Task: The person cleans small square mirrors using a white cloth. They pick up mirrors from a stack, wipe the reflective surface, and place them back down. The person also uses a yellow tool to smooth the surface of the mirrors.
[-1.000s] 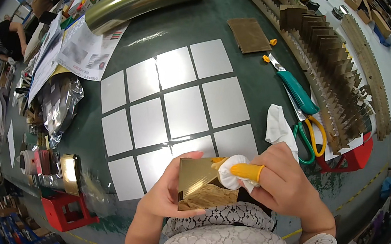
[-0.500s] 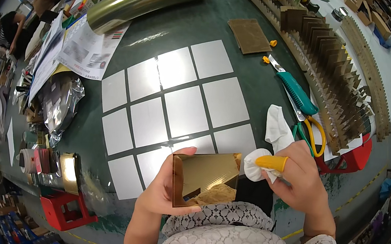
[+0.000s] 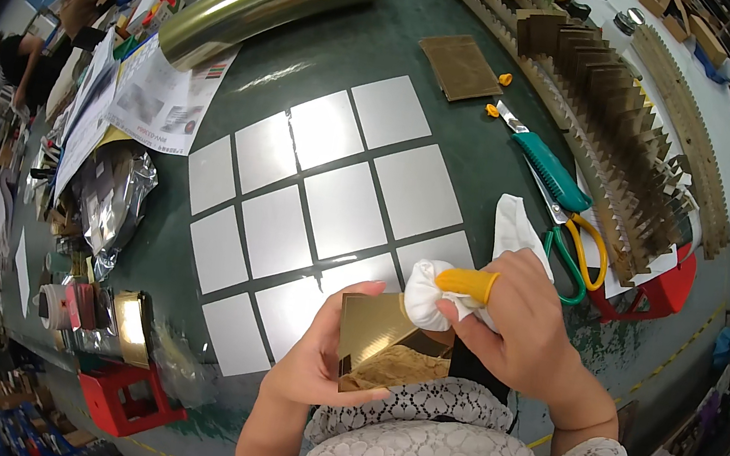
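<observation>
A shiny gold mirror-like plate [image 3: 385, 352] is tilted in front of me, gripped along its left side by my left hand [image 3: 315, 352]. My right hand [image 3: 520, 320] clutches a bunched white cloth [image 3: 430, 298], a yellow finger cot [image 3: 467, 284] covering one of its fingers. The bunched end of the cloth meets the plate's upper right corner, while a loose tail hangs past the hand. Beyond the plate, several pale silver square sheets [image 3: 344, 208] lie in a grid on the green table [image 3: 284, 77].
To the right lie a green utility knife [image 3: 550, 170] and scissors with yellow and green handles [image 3: 590, 255]. Behind them a long slotted rack [image 3: 581, 81] holds upright brown plates. A gold film roll [image 3: 270, 5], printed papers [image 3: 155, 96] and a red stool [image 3: 127, 395] are on the left.
My right hand has moved left with the cloth, from beside the plate onto its upper right corner. The plate has shifted slightly right and changed its tilt.
</observation>
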### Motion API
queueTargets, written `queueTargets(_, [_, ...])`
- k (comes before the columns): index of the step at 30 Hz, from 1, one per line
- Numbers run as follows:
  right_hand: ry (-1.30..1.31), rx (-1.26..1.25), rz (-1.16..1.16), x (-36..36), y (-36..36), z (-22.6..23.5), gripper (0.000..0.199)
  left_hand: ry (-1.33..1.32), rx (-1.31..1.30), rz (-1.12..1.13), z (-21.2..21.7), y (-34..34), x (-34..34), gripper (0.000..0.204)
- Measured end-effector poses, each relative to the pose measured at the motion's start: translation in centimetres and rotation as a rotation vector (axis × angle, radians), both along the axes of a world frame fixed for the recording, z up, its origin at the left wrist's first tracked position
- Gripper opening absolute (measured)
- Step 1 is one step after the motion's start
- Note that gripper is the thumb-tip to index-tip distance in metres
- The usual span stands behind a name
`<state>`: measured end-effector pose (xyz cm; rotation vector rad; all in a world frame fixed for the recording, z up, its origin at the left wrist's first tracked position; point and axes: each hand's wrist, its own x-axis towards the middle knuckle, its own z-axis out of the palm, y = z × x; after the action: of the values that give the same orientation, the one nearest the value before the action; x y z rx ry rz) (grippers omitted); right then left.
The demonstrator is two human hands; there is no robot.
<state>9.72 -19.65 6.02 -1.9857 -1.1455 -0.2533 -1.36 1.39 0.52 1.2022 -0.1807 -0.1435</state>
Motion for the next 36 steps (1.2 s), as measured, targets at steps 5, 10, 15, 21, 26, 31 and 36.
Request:
queueTargets(5, [-0.024, -0.052, -0.063, 0.5, -0.9, -0.7, 0.024, -0.084, -0.082, 0.019, -0.8, 0.3, 0.1, 0.104])
queueTargets(10, [0.025, -0.075, -0.118, 0.8, -2.0, -1.0, 0.028, -0.037, -0.059, 0.058, -0.8, 0.4, 0.1, 0.106])
queueTargets(15, [0.015, -0.103, -0.201, 1.4, -2.5, -1.3, 0.026, -0.006, -0.203, 0.064, -1.2, 0.8, 0.1, 0.109])
queueTargets(21, [0.040, -0.058, -0.306, 1.9, -1.9, -0.9, 0.019, -0.038, -0.704, 0.012, -2.1, 0.4, 1.7, 0.108])
queueTargets(26, [0.151, -0.041, -0.348, 1.6, -1.3, -1.1, 0.019, 0.029, -1.209, -0.148, -3.0, 1.4, 1.9, 0.107])
queueTargets(31, [0.209, -0.060, -0.436, 2.4, -1.2, -1.6, 0.016, 0.098, -1.304, -0.140, -3.3, 1.4, 1.6, 0.087])
queueTargets(36, [0.175, -0.116, -0.587, 4.3, -0.7, -3.4, 0.020, 0.123, -1.318, -0.126, -2.6, 1.7, 1.6, 0.083])
